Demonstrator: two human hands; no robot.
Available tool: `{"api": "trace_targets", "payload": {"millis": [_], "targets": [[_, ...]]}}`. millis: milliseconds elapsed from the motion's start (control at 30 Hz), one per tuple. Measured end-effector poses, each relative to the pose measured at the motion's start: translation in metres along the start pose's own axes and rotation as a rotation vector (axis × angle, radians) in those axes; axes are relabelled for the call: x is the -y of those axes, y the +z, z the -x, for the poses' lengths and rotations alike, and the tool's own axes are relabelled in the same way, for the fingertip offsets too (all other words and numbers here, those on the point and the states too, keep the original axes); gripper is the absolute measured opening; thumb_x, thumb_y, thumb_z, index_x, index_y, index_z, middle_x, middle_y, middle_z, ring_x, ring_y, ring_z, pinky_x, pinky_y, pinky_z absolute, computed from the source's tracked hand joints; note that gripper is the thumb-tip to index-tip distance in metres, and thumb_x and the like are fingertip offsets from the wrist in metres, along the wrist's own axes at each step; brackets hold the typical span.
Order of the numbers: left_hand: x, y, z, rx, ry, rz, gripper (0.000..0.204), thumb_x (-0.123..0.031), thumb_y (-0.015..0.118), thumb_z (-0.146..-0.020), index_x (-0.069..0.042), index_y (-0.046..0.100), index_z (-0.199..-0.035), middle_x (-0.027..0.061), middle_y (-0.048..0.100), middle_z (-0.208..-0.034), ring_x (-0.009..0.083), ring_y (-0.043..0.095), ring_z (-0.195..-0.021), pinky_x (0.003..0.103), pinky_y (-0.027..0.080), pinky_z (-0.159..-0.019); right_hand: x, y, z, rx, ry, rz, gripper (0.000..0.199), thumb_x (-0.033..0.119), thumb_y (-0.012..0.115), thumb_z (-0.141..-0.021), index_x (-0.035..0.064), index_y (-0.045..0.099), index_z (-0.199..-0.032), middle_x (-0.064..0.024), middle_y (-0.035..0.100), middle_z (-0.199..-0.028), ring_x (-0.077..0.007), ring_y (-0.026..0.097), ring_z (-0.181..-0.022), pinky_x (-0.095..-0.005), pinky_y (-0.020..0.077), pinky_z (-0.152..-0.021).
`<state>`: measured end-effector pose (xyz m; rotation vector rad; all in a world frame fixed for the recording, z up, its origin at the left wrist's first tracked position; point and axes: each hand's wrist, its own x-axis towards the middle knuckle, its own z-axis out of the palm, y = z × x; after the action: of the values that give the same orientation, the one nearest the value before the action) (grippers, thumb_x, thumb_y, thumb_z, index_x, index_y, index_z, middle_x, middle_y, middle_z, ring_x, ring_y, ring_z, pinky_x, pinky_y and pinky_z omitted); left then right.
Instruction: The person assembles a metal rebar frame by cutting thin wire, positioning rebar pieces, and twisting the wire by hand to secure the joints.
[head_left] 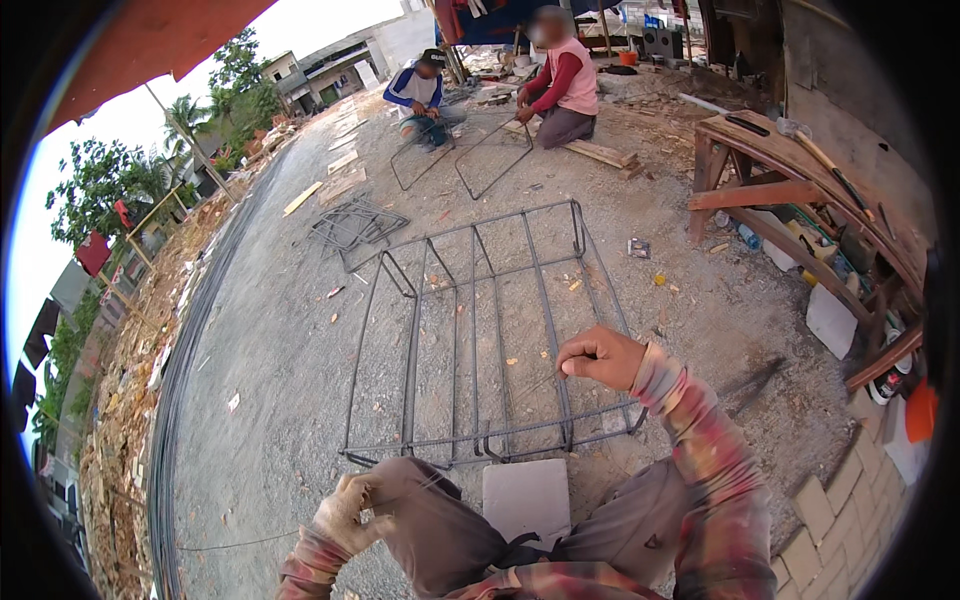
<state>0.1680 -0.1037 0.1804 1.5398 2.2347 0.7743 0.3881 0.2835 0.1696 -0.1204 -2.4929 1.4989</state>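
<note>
A rebar cage [475,310] of dark steel bars lies on the gravel in front of my knees. My left hand [345,512], in a pale work glove, is closed beside my left knee. A thin wire [240,544] runs along the ground to this hand and seems to pass through it. My bare right hand [602,358] hovers over the right side of the cage, thumb and fingers pinched together. Whatever is in that pinch is too fine to make out. Between my legs sits a pale square block [525,500], close to the cage's near edge.
Two people [425,95] [565,85] crouch at the back, handling bent steel frames [490,160]. More frames [358,222] lie piled beyond the cage. Long rebar rods [200,300] stretch along the left. A wooden workbench [760,150] with tools stands right, pavers [835,515] below it.
</note>
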Motion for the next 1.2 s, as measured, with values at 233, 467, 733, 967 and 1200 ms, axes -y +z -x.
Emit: {"api": "trace_targets", "payload": {"millis": [233, 467, 733, 967, 1200], "targets": [[-0.005, 0.032, -0.016, -0.252, 0.016, -0.401, 0.041, -0.021, 0.077, -0.056, -0.004, 0.062, -0.091, 0.0119, 0.057, -0.095, 0.029, 0.058, -0.082, 0.035, 0.05, -0.068, 0.004, 0.016, -0.009, 0.142, -0.062, -0.046, 0.019, 0.014, 0.054, -0.084, -0.0014, 0.062, -0.092, -0.0075, 0.065, -0.083, -0.0149, 0.058, -0.079, -0.0307, 0.0444, -0.071], [0.029, -0.021, 0.002, -0.106, -0.096, -0.095, 0.02, -0.02, 0.067, -0.074, -0.002, 0.059, -0.071, 0.0116, 0.055, -0.059, 0.022, 0.055, -0.052, 0.032, 0.043, -0.05, -0.037, -0.011, 0.01, -0.191, 0.017, 0.282, 0.017, 0.016, 0.055, -0.082, 0.0034, 0.062, -0.092, -0.013, 0.062, -0.078, -0.0261, 0.06, -0.072, -0.035, 0.0449, -0.066], [0.132, -0.102, 0.094, -0.432, -0.66, -0.376, 0.028, -0.023, 0.066, -0.077, 0.0, 0.054, -0.065, 0.0088, 0.037, -0.052, 0.0121, 0.036, -0.05, 0.032, 0.038, -0.048, -0.025, -0.004, -0.004, -0.078, 0.06, 0.367, 0.016, 0.015, 0.056, -0.082, 0.0034, 0.063, -0.09, -0.0143, 0.062, -0.076, -0.031, 0.059, -0.07, -0.0378, 0.0444, -0.064], [0.169, -0.093, 0.159, -0.496, -1.056, -0.16, 0.033, -0.034, 0.069, -0.073, -0.001, 0.066, -0.077, 0.0044, 0.054, -0.061, 0.0127, 0.05, -0.058, 0.031, 0.043, -0.057, -0.036, 0.018, 0.001, 0.068, 0.05, 0.367, 0.021, 0.021, 0.056, -0.083, 0.0043, 0.065, -0.093, -0.013, 0.065, -0.082, -0.0273, 0.062, -0.077, -0.0356, 0.0463, -0.069], [0.161, -0.154, 0.142, 0.478, -1.236, -0.895, 0.07, -0.052, 0.067, -0.067, -0.009, 0.055, -0.12, 0.0122, 0.052, -0.126, 0.0307, 0.05, -0.115, 0.04, 0.039, -0.097, 0.013, 0.05, -0.025, 0.309, -0.004, 0.139, 0.022, 0.019, 0.055, -0.083, 0.0032, 0.064, -0.095, -0.0117, 0.065, -0.084, -0.0288, 0.062, -0.079, -0.0359, 0.0465, -0.071]]}}
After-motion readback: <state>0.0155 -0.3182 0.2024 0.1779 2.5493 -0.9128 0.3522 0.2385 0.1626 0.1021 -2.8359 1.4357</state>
